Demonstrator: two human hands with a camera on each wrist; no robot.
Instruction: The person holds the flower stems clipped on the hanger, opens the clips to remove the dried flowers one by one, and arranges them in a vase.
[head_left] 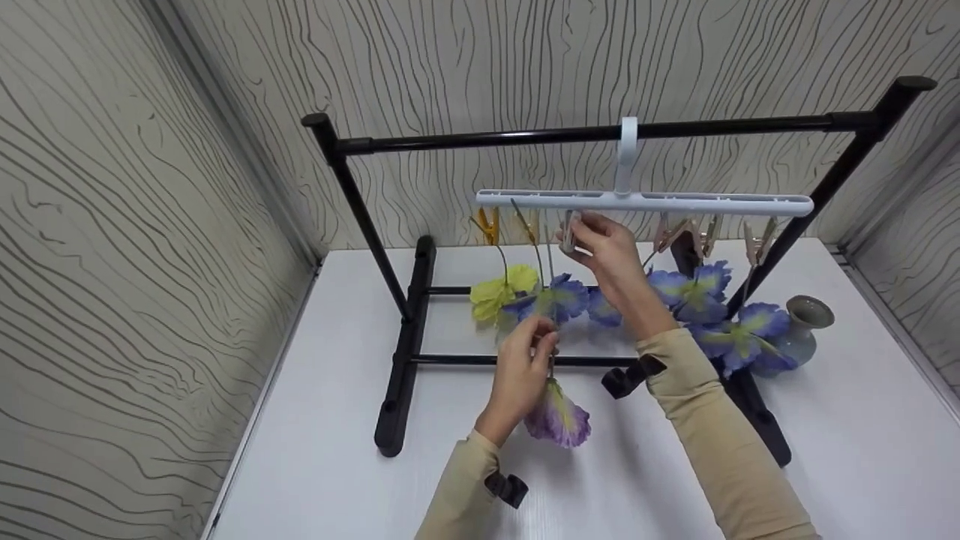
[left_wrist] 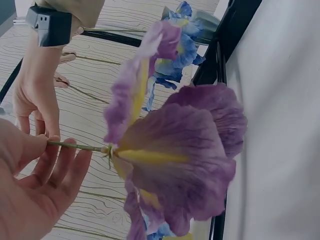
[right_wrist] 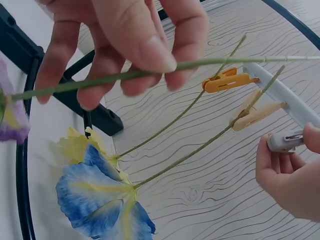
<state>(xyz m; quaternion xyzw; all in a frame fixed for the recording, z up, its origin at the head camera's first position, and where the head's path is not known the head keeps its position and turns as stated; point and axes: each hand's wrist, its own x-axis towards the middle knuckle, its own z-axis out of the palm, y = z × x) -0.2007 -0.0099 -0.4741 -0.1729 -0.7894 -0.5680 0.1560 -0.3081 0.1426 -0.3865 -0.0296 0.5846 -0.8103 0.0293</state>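
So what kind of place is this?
Probably a small indoor workspace: patterned walls stand around a white table, and on it a black rack bears a hanger whose clips hold flowers upside down.

Bright, even light fills the head view, with soft shadows on the white table (head_left: 337, 450). Both wrist views run dimmer and greyer — in the right one, the purple flower (right_wrist: 17, 131) looks soft, and lens distortion bows a dark bar (right_wrist: 22, 190).

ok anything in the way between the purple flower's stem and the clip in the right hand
Nothing visible: the left hand holds the purple flower by its stem, which rises beside the clip in the right hand.
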